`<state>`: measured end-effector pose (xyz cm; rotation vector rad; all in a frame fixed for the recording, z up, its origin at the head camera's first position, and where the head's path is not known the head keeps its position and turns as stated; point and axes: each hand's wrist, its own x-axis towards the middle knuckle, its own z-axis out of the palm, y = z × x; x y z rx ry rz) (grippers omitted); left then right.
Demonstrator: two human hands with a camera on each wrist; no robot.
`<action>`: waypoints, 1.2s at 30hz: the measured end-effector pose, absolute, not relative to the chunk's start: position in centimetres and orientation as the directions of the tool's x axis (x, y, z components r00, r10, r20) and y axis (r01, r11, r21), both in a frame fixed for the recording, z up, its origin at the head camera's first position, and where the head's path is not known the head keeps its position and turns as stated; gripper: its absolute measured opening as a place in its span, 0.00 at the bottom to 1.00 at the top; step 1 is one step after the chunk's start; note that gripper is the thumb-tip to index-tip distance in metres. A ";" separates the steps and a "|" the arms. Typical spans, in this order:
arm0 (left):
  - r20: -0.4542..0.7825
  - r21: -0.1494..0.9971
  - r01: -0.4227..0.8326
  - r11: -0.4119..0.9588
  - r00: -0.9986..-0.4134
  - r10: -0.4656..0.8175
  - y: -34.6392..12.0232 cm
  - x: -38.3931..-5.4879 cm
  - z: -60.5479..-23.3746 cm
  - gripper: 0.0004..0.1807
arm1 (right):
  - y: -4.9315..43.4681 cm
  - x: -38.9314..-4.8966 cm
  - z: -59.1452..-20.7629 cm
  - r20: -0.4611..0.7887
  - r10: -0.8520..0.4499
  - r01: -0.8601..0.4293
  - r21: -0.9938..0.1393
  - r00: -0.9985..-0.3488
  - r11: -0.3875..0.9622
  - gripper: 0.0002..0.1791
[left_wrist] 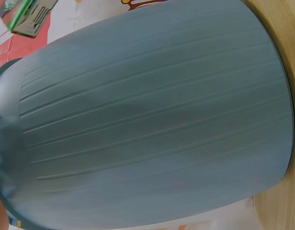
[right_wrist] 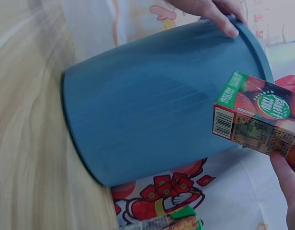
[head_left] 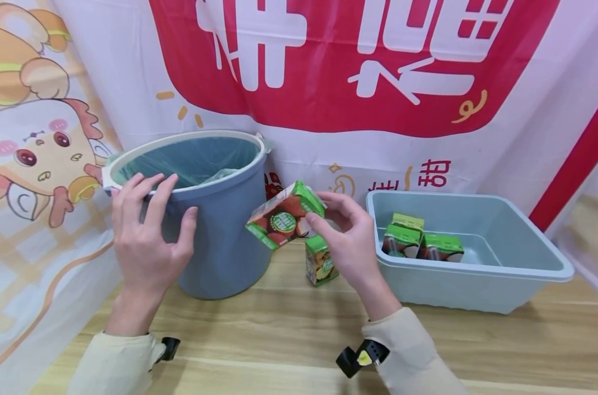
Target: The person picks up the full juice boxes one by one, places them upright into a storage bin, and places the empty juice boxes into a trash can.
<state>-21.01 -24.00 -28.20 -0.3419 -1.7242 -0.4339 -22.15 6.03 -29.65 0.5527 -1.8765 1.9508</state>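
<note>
My right hand (head_left: 350, 241) pinches a red-and-green juice box (head_left: 281, 216) between thumb and fingers. The box is tilted in the air beside the blue trash bin (head_left: 225, 241). In the right wrist view, this same box (right_wrist: 257, 115) shows its barcode and printed panel. My left hand (head_left: 151, 236) is at the bin's near rim, fingers spread and fairly straight, thumb apart along the outer wall. A clear liner hangs inside the bin. Below the held box, a second juice box (head_left: 320, 262) stands upright on the table, partly hidden by my right hand.
On the right sits a light blue-grey tub (head_left: 467, 285) with 3 small drink boxes (head_left: 401, 240) at its left end. Behind everything hangs a printed red-and-white cloth (head_left: 319, 148). The surface is a wood-grain table (head_left: 259, 340).
</note>
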 end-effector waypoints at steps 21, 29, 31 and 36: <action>0.983 0.100 0.465 0.880 -0.183 -0.015 -23.9 -21.1 -28.2 0.28 | 4.5 -21.9 -25.6 0.455 0.161 -0.483 -0.816 -0.876 -0.318 0.20; 0.984 0.101 0.469 0.878 -0.178 -0.018 -23.8 -21.1 -28.1 0.28 | 3.2 -22.5 -23.6 0.482 0.192 -0.518 -0.773 -0.855 -0.365 0.21; 0.984 0.100 0.468 0.878 -0.177 -0.018 -23.8 -21.1 -28.1 0.28 | 2.8 -22.7 -23.1 0.487 0.198 -0.524 -0.762 -0.851 -0.381 0.21; 0.983 0.100 0.466 0.879 -0.182 -0.016 -23.9 -21.1 -28.2 0.28 | 1.7 -23.0 -22.3 0.478 0.214 -0.522 -0.749 -0.852 -0.408 0.20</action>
